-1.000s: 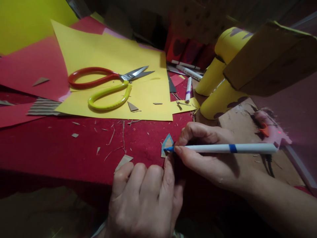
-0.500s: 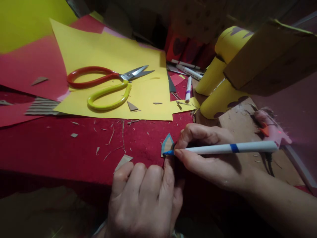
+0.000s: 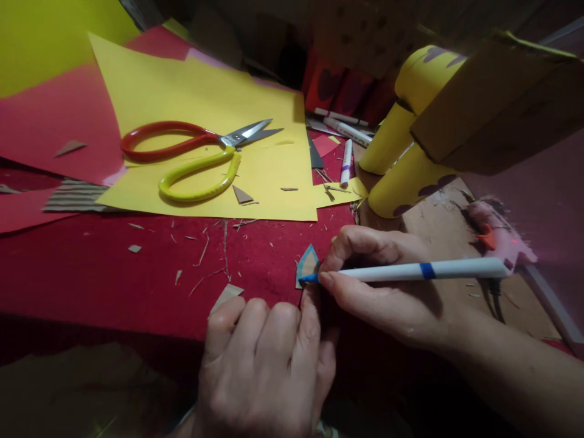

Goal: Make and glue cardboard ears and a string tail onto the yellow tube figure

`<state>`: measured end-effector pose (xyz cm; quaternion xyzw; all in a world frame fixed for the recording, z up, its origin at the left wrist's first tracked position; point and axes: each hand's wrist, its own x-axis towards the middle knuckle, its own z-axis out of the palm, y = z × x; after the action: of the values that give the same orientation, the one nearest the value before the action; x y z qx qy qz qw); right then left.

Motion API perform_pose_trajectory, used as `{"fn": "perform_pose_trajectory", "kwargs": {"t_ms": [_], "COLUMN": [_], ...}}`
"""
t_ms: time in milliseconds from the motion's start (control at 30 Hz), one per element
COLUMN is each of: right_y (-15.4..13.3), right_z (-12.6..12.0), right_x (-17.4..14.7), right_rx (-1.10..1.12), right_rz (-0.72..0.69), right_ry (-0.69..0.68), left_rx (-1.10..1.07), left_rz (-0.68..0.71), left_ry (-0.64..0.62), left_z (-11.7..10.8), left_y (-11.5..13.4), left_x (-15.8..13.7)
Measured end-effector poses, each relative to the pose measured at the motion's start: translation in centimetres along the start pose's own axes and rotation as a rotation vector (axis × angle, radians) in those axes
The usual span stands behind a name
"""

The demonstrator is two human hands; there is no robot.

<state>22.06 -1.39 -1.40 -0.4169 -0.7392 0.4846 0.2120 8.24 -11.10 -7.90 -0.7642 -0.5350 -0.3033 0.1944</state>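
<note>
A white marker with a blue tip (image 3: 392, 271) is pinched between the thumb and fingers of my right hand (image 3: 387, 292). Its tip touches a small pointed cardboard piece (image 3: 311, 263) with blue colouring along its edges. My left hand (image 3: 264, 359) is closed, knuckles up, and its index fingertip presses the lower end of that piece onto the red cloth. A pale cardboard scrap (image 3: 229, 295) lies just beyond my left knuckles. Scissors with a red and a yellow handle (image 3: 228, 141) rest with blades apart on a yellow paper sheet (image 3: 274, 176).
Yellow tubes (image 3: 392, 182) joined to a cardboard box (image 3: 497, 109) stand at the right. A pink glue gun (image 3: 499, 234) lies on a cardboard sheet (image 3: 431, 219). Further markers (image 3: 347, 163) are behind my hands. Red paper (image 3: 55, 121) and scraps cover the left.
The marker tip has shifted slightly up along the cardboard piece's left edge. My left hand keeps its place on the piece. The whole view has moved a little.
</note>
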Motion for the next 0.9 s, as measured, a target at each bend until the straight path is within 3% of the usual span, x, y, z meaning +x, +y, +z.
{"fn": "perform_pose_trajectory", "kwargs": {"t_ms": [900], "right_y": [-0.3], "right_z": [-0.06], "right_x": [0.17], "right_rx": [0.008], "right_rz": [0.015], "right_ry": [-0.049], "left_rx": [0.001], "left_rz": [0.01], "left_ry": [-0.004], "left_z": [-0.01], "left_y": [-0.15], "left_x": [-0.2]}}
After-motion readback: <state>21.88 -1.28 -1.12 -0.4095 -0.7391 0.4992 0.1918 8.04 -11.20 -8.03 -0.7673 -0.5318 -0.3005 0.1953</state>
